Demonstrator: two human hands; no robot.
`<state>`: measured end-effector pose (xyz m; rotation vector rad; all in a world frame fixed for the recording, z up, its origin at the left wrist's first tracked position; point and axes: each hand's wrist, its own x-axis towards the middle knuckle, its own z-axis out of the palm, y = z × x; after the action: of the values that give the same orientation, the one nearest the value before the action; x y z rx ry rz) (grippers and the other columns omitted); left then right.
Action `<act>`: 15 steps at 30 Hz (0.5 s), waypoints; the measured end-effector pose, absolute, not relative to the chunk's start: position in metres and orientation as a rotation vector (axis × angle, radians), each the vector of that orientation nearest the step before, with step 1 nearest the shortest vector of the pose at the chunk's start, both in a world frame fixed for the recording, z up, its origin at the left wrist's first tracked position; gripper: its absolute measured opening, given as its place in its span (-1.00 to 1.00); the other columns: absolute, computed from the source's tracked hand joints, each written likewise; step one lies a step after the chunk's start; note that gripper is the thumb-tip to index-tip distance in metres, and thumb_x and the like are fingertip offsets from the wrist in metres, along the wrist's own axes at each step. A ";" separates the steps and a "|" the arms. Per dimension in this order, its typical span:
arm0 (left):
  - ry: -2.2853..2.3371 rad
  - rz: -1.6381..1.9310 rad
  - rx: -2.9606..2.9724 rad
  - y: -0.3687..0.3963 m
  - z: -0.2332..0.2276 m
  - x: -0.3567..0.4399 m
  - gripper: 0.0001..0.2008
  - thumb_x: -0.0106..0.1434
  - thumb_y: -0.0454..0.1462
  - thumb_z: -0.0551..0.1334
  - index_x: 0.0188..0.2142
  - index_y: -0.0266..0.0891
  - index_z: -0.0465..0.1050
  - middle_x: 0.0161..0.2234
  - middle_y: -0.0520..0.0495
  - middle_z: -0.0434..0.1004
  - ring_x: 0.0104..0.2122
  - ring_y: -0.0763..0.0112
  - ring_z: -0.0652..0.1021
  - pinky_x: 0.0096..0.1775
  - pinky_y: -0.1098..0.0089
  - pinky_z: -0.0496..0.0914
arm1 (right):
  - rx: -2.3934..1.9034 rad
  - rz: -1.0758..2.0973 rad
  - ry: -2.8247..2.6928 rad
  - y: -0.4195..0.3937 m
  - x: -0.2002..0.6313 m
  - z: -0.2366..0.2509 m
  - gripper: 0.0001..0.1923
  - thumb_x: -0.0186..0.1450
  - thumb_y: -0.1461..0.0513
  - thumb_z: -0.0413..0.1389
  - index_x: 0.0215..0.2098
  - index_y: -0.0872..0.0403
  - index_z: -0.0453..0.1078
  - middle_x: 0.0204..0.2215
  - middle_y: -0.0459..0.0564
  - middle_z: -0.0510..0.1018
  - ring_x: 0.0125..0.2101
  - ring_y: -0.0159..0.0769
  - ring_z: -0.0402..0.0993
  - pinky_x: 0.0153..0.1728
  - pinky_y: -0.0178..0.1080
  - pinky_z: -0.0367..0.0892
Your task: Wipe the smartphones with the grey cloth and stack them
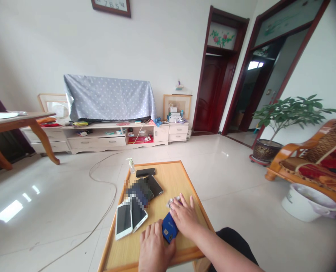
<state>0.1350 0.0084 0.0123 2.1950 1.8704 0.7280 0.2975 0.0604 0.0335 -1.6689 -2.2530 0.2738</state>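
Holding blue phone [169, 231], lower middle of the frame | left hand [154, 245] pinches its near end; right hand [186, 215] covers its far end, fingers spread | handling seems unfinished; white phone [124, 220] on bench [172, 175] lies untouched

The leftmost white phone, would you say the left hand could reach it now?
Probably yes: the left hand is close by, and only bare tabletop seems to lie between it and the leftmost white phone.

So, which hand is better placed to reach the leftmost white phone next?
Probably the left hand: it is at the blue phone's left side, closer to the white phone. The right hand is farther away, partly covering the blue phone.
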 end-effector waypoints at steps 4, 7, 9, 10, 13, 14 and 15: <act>1.931 0.703 2.208 0.010 0.012 0.139 -0.60 0.19 -0.19 0.22 0.02 -0.20 0.40 -0.10 -0.17 0.55 -0.08 0.15 0.47 0.00 0.19 0.21 | -1.436 0.403 -2.384 0.037 0.300 0.032 -0.57 0.51 0.04 -0.21 0.30 -0.35 0.18 0.28 -0.22 0.31 0.39 -0.06 -0.13 0.30 0.33 -0.43; 1.941 0.676 2.218 0.010 0.014 0.140 -0.60 0.17 -0.17 0.23 0.01 -0.19 0.41 -0.09 -0.16 0.54 -0.06 0.15 0.47 0.01 0.21 0.21 | -1.548 0.351 -2.325 0.036 0.314 0.034 -0.56 0.52 0.06 -0.24 0.32 -0.36 0.14 0.28 -0.23 0.31 0.40 -0.05 -0.18 0.28 0.38 -0.45; 1.943 0.657 2.226 0.008 0.017 0.141 -0.59 0.15 -0.17 0.25 0.00 -0.18 0.41 -0.10 -0.15 0.53 -0.06 0.15 0.47 0.01 0.22 0.21 | -1.713 0.292 -2.232 0.041 0.326 0.036 -0.54 0.52 0.05 -0.25 0.33 -0.27 0.16 0.28 -0.16 0.32 0.40 0.00 -0.20 0.27 0.40 -0.45; 1.946 0.649 2.230 0.008 0.019 0.142 -0.59 0.14 -0.18 0.25 0.00 -0.18 0.41 -0.10 -0.14 0.53 -0.05 0.14 0.47 0.01 0.22 0.21 | -1.780 0.269 -2.189 0.042 0.330 0.037 -0.52 0.51 0.04 -0.25 0.33 -0.22 0.17 0.28 -0.11 0.32 0.40 0.03 -0.20 0.27 0.41 -0.44; 1.972 0.621 2.231 0.007 0.022 0.144 -0.61 0.15 -0.17 0.25 -0.02 -0.18 0.42 -0.10 -0.14 0.53 -0.05 0.13 0.46 0.01 0.21 0.20 | -1.792 0.266 -2.159 0.032 0.329 0.034 -0.51 0.50 0.03 -0.23 0.34 -0.19 0.17 0.29 -0.07 0.30 0.40 0.04 -0.18 0.28 0.39 -0.41; 1.976 0.610 2.227 0.007 0.022 0.144 -0.62 0.16 -0.16 0.24 -0.02 -0.17 0.43 -0.10 -0.14 0.53 -0.05 0.13 0.46 0.01 0.21 0.20 | -1.735 0.291 -2.185 0.025 0.326 0.032 -0.52 0.50 0.03 -0.22 0.35 -0.22 0.15 0.30 -0.10 0.29 0.39 0.02 -0.16 0.29 0.37 -0.41; 1.973 0.597 2.226 0.007 0.022 0.145 -0.62 0.17 -0.15 0.24 -0.02 -0.17 0.43 -0.10 -0.14 0.53 -0.05 0.13 0.46 0.01 0.20 0.21 | -1.665 0.322 -2.220 0.018 0.324 0.030 -0.52 0.50 0.03 -0.21 0.35 -0.25 0.12 0.30 -0.13 0.29 0.39 -0.01 -0.14 0.31 0.35 -0.40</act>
<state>0.1450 0.0070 0.0224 2.2263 1.9734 0.5968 0.3237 0.0178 0.0299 -1.6649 -2.2197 0.3222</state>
